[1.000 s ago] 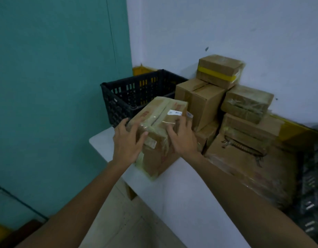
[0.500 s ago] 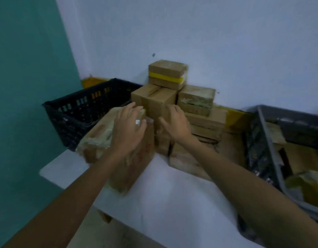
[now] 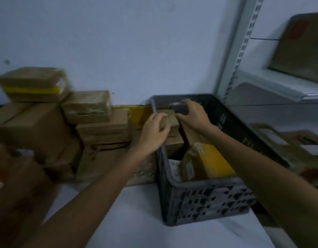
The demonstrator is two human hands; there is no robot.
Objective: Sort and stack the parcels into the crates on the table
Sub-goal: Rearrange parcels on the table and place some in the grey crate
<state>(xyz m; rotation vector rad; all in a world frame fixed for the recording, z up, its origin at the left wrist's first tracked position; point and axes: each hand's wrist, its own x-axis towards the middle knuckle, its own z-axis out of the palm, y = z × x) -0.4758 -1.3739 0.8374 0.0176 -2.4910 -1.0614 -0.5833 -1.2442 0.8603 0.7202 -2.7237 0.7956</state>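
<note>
A grey plastic crate (image 3: 199, 184) stands on the white table (image 3: 145, 221) at the right. My left hand (image 3: 153, 130) and my right hand (image 3: 193, 116) both hold a small brown parcel (image 3: 170, 120) at the crate's far left corner, the left hand curled round its near left side and the right over its far right edge. This small parcel rests on other brown boxes inside the crate. A yellow-taped parcel (image 3: 208, 161) leans inside the crate nearer me. The view is blurred.
A stack of brown parcels (image 3: 93, 126) stands against the wall at the left, topped by one with a yellow band (image 3: 33, 85). A large brown parcel (image 3: 16, 187) sits at the near left. A metal shelf (image 3: 272, 83) and more parcels (image 3: 297, 145) lie right of the crate.
Both hands have let go of the large parcel at the left and moved right to the grey crate, where they now hold a small parcel. The view has swung right.
</note>
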